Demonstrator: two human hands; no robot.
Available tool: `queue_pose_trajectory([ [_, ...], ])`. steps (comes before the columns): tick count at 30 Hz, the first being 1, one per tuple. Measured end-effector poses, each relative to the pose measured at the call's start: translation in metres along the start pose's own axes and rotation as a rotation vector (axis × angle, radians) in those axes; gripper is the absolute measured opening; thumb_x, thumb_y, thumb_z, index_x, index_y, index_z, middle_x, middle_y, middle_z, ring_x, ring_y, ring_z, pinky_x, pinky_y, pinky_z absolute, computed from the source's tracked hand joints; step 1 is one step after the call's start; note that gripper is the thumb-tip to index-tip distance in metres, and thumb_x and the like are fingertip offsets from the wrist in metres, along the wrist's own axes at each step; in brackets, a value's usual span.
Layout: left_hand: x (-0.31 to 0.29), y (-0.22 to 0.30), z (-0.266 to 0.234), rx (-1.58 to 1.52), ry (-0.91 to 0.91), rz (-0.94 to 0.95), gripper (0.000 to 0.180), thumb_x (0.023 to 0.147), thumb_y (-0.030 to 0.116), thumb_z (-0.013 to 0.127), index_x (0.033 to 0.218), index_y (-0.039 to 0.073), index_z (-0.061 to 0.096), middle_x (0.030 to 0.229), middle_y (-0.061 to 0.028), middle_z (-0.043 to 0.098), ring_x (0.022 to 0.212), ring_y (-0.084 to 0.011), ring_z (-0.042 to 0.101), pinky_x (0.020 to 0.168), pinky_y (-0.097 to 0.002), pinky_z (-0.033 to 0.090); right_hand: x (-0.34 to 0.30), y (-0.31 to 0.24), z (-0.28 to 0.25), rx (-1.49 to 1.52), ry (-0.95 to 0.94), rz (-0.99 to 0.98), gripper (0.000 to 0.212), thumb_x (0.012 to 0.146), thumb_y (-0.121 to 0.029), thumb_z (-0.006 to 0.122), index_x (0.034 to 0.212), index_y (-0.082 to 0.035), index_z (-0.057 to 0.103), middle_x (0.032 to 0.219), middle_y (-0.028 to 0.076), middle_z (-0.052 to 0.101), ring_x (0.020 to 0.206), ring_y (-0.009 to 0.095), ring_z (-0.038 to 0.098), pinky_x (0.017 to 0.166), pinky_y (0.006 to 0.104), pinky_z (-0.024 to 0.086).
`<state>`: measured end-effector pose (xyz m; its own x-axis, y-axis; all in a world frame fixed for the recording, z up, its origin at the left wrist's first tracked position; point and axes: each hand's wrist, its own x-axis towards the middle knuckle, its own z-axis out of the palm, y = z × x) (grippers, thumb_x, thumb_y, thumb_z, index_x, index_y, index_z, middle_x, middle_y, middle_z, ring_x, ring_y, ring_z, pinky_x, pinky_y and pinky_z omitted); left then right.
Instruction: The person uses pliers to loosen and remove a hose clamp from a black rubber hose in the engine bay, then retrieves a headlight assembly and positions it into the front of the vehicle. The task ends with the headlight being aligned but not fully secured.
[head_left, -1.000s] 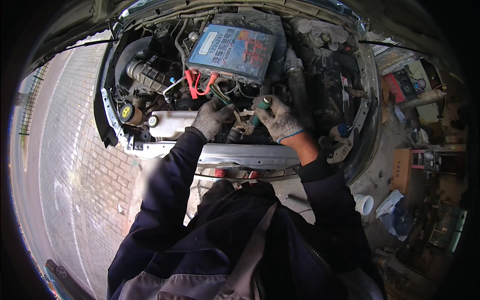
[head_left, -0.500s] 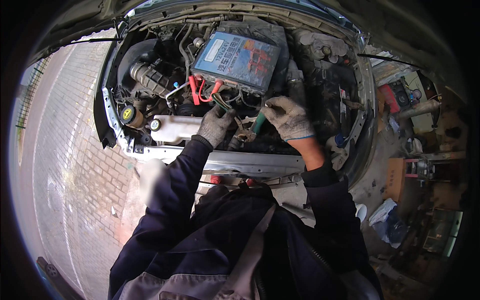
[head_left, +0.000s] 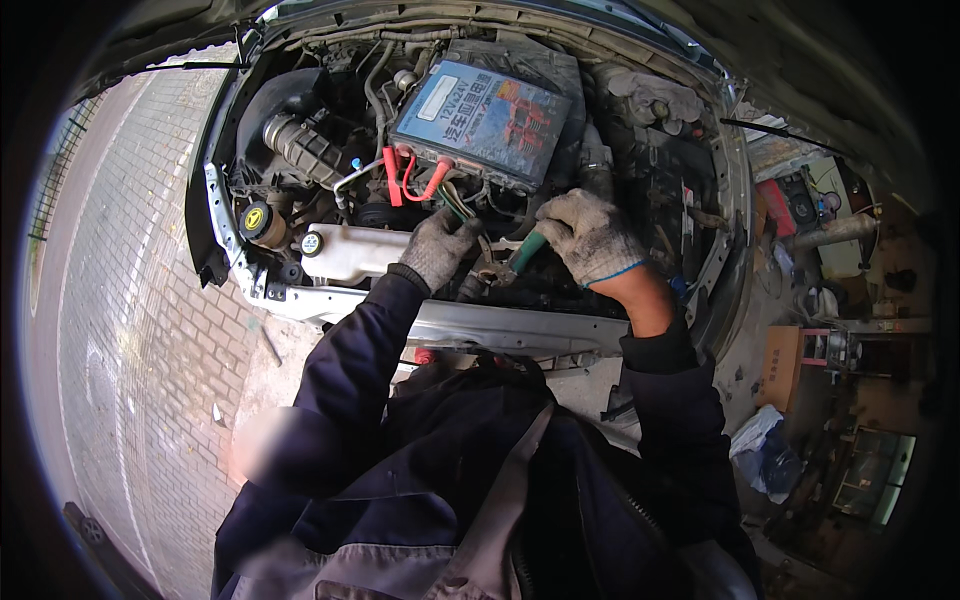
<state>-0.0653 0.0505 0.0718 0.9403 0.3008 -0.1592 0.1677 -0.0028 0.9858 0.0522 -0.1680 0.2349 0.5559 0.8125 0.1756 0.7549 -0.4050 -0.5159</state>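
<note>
Both my hands wear grubby knitted gloves and work over the front of an open engine bay. My left hand is closed, its fingertips pinching thin green and dark wires below the power box. To the right, my right hand is curled closed at the upper end of a green-handled tool. Its metal head, which looks like pliers, points down between the hands; the handle's top is hidden in the glove. A blue-topped booster power box rests tilted on the engine, with red clamp leads at its near side.
A white plastic reservoir sits left of my left hand, and a yellow-marked cap beyond it. The silver front crossmember runs between my body and the engine. At right stand a cardboard box and clutter on the ground.
My right hand has moved slightly to the right and its wrist has turned a little. My left hand keeps its pinch on the wires. The whole view has shifted slightly.
</note>
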Motion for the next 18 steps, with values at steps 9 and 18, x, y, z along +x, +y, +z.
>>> queue_pose_trajectory([
  [9, 0.006, -0.010, 0.005, -0.034, 0.014, 0.028, 0.039, 0.108, 0.030, 0.071, 0.124, -0.006, 0.068, 0.105, -0.0209, 0.079, 0.096, -0.0257, 0.074, 0.091, -0.0413, 0.058, -0.001, -0.004, 0.002, -0.199, -0.008, 0.131, 0.026, 0.099, -0.029, 0.079, 0.100, -0.003, 0.080, 0.100, 0.021, 0.073, 0.099, 0.043, 0.070, 0.087, 0.0514, 0.057],
  [18, 0.012, -0.007, 0.006, 0.051, -0.026, 0.023, 0.031, 0.111, 0.022, 0.068, 0.130, -0.002, 0.067, 0.108, -0.0063, 0.076, 0.093, -0.0117, 0.069, 0.085, -0.0332, 0.059, -0.007, 0.000, -0.007, -0.054, -0.055, 0.022, 0.018, 0.100, -0.021, 0.077, 0.104, -0.004, 0.080, 0.104, 0.019, 0.074, 0.100, 0.041, 0.071, 0.091, 0.0485, 0.058],
])
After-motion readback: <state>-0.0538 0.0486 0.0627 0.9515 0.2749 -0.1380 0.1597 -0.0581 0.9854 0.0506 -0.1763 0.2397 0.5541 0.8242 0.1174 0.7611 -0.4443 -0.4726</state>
